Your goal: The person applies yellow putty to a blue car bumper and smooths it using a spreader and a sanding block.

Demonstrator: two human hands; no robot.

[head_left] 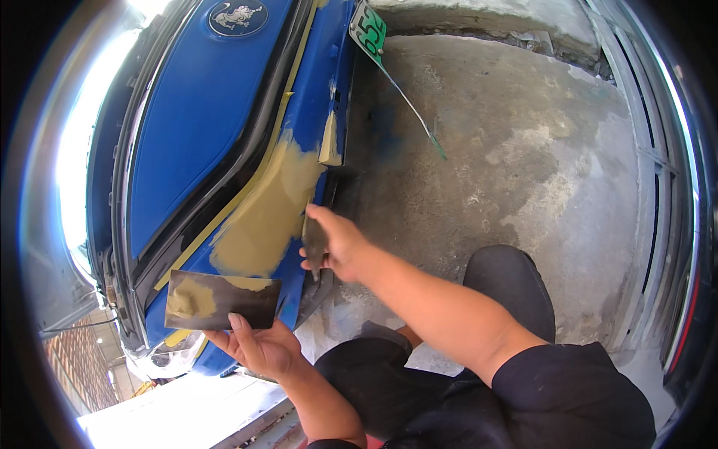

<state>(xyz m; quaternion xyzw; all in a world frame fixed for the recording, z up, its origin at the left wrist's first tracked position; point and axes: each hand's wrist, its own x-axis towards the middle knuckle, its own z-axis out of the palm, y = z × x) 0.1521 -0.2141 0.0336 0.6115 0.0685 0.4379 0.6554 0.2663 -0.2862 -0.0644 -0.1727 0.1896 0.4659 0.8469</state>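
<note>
My left hand [254, 348] grips a dark, flat mixing board [243, 303] by its lower edge, thumb on top. A lump of tan body filler [191, 299] lies on the board's left part, with a smear along the upper edge. My right hand [338, 243] pinches a dark, thin putty spreader [314, 243], held at the right edge of the blue car body panel [303, 123]. A broad tan filler patch [262, 217] covers the panel beside the spreader. Whether the spreader's edge touches the panel, I cannot tell.
Yellow masking tape [217, 228] runs along the black trim [224, 191]. A blue panel with a round emblem [238, 16] fills the upper left. A green plate [369, 31] hangs off the vehicle by the concrete floor [479, 150]. Metal rails [651, 150] stand at right.
</note>
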